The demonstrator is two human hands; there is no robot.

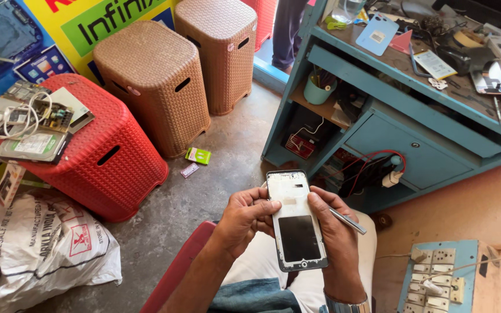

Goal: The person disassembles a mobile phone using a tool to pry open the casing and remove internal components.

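Observation:
An opened smartphone (294,220) with its back cover off, white inner frame and black battery showing, lies lengthwise between both hands over my lap. My left hand (242,219) grips its left edge, thumb pressed on the frame near the top. My right hand (334,232) holds the right edge, and a thin metal tool (348,221) like tweezers sticks out between its fingers toward the right.
A blue workbench (401,98) with a drawer, wires and scattered phone parts stands ahead right. A red plastic stool (97,150) carrying circuit boards sits left, two brown stools (158,75) behind it. White sack (42,243) lower left, switch board (436,278) lower right. Someone's legs (288,32) stand at top.

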